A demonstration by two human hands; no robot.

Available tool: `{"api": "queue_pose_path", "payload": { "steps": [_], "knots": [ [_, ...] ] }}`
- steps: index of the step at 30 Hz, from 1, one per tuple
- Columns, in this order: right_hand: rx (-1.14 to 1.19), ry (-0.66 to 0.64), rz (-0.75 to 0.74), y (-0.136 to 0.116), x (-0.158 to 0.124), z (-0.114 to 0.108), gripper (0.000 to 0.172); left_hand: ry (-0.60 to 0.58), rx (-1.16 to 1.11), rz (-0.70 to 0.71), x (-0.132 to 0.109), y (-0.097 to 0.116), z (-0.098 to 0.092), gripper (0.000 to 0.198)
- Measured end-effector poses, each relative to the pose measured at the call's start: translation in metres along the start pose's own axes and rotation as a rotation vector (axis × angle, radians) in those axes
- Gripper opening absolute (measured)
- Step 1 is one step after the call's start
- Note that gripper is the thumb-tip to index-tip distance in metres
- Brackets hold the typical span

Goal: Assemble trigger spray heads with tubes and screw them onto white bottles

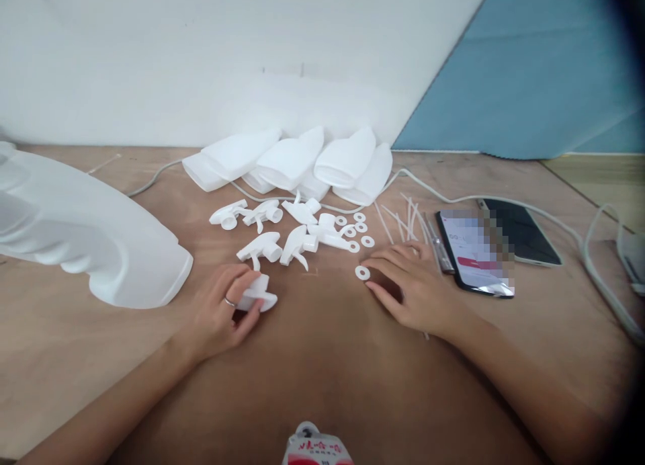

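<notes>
Writing: one packet (pixel 316 449) at the near edge of view, red and white, with red characters too small to read. One phone (pixel 462 251), screen lit, figures beginning "00" above a red button; the remainder is blurred out. Second phone (pixel 529 233) beside it, dark.

Hands, two, bare. Left hand (pixel 222 307): ring on one finger, palm down, fingers curled over and thumb closed against a white spray head (pixel 261 294) just above the bench (pixel 322 364). Right hand (pixel 413 283): palm down, fingers bent, thumb and forefinger slightly parted at a white washer (pixel 362 273); whether they grip or merely touch it, I cannot tell.

Between and beyond the hands: more spray heads (pixel 299 245), loose washers (pixel 367 241) to their right. Further back, flat white bottles (pixel 345 166), stacked. Thin tubes (pixel 410 216) past the right hand. Far left, one large white bottle (pixel 136 230), lying.
</notes>
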State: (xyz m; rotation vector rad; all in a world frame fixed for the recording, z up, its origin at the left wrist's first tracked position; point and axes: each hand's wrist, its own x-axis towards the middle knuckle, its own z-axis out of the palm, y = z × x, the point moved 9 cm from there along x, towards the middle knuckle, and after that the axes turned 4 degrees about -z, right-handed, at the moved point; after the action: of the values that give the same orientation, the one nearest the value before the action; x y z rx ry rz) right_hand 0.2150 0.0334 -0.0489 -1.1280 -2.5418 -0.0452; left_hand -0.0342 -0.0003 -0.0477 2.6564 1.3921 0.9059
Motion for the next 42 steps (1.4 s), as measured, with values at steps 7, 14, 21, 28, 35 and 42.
{"api": "queue_pose_path", "payload": {
  "steps": [7, 14, 21, 28, 35, 42],
  "knots": [
    [0.338, 0.026, 0.048, -0.015, 0.006, 0.009, 0.004, -0.059, -0.253, 0.246, 0.017, 0.050, 0.021, 0.048],
    [0.578, 0.425, 0.056, -0.040, 0.004, -0.018, 0.016, -0.099, -0.272, 0.265, 0.044, 0.070, 0.051, 0.019],
    [0.500, 0.351, -0.194, -0.062, 0.001, -0.013, 0.025, -0.233, -0.561, 0.197, 0.041, 0.063, 0.060, 0.026],
    [0.407, 0.270, -0.266, -0.071, 0.002, -0.009, 0.032, -0.240, -0.462, 0.232, 0.042, 0.067, 0.058, 0.025],
    [0.322, 0.272, -0.242, -0.072, 0.003, -0.003, 0.036, -0.130, -0.443, 0.280, 0.041, 0.067, 0.051, 0.032],
    [0.303, 0.236, -0.232, -0.072, 0.005, 0.002, 0.031, -0.144, -0.418, 0.275, 0.040, 0.064, 0.054, 0.031]
  ]
}}
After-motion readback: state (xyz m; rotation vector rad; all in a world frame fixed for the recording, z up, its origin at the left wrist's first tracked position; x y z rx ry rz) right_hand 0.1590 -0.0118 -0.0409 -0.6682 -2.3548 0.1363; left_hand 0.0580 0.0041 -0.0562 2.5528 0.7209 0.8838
